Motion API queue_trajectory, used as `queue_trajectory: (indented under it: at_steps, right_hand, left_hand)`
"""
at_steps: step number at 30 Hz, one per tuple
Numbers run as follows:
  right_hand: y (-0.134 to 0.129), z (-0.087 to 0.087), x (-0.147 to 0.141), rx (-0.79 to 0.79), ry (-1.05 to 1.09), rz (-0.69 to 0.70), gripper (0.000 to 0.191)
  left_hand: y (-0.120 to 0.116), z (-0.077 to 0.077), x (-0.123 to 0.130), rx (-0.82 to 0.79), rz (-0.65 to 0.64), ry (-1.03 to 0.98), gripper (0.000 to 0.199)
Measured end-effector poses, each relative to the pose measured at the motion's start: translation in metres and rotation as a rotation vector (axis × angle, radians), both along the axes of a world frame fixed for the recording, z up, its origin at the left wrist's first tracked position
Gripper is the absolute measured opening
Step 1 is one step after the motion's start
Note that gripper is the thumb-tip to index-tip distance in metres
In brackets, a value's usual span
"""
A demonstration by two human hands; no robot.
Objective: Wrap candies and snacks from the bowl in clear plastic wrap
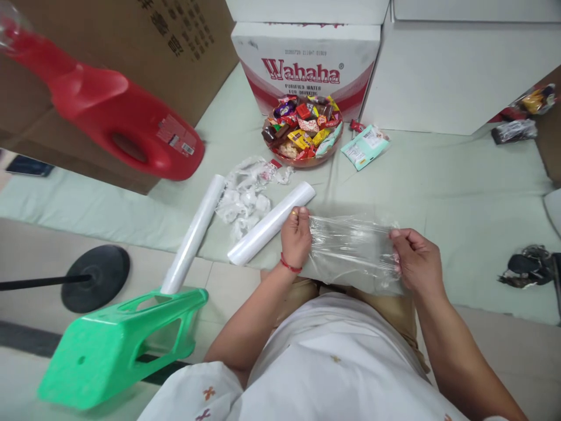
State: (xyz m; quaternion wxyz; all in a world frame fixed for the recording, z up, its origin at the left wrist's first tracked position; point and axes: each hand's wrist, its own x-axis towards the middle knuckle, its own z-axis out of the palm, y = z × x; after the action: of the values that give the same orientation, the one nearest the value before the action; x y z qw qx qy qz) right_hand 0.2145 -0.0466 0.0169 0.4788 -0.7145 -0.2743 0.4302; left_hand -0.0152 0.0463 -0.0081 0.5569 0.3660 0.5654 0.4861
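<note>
Clear plastic film (350,251) stretches side to side along its long axis, one end pinched in the left hand (297,238), the other in the right hand (417,257).

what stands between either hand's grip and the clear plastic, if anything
Nothing visible does: the left hand holds one side of the clear plastic, the right hand the other. The nearer white roll lies beside the left hand, not between.

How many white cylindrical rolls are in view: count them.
2: one white cylindrical roll left of the crumpled white plastic, another roll by the left hand.
</note>
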Motion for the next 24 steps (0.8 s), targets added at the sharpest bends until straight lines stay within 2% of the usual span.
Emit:
queue_trajectory:
  at_steps: [2,7,9,11,13,17,19,21,24]
  right_hand:
    - [-0.003,-0.002,0.005,-0.037,0.056,0.003,0.041]
    - [-0.005,-0.007,0.013,-0.074,0.113,-0.050,0.043]
    - [-0.005,-0.008,0.015,-0.058,0.101,-0.080,0.042]
    - [-0.005,-0.009,0.017,-0.052,0.096,-0.075,0.043]
    - [-0.004,-0.011,0.016,-0.051,0.075,-0.054,0.044]
    - [0.001,-0.016,0.011,-0.056,-0.107,0.013,0.043]
    - [0.003,-0.017,0.009,-0.073,-0.227,0.059,0.042]
    - [0.005,-0.018,0.008,-0.084,-0.304,0.088,0.041]
    - [0.003,-0.019,0.010,-0.080,-0.343,0.087,0.040]
  left_hand:
    - [0.001,0.003,0.001,-0.058,-0.055,-0.032,0.049]
    - [0.002,0.014,0.002,-0.257,-0.393,-0.244,0.054]
    - [0.004,0.014,0.002,-0.245,-0.368,-0.250,0.049]
    - [0.009,0.009,0.001,-0.145,-0.279,-0.115,0.037]
    - [0.018,0.001,0.001,0.030,-0.220,0.129,0.024]
    - [0.033,-0.012,0.000,0.360,-0.244,0.626,0.030]
    - [0.031,-0.008,-0.003,0.460,-0.266,0.791,0.032]
    - [0.020,0.002,-0.009,0.590,-0.267,0.912,0.033]
    - [-0.002,0.019,-0.033,0.822,-0.261,1.110,0.029]
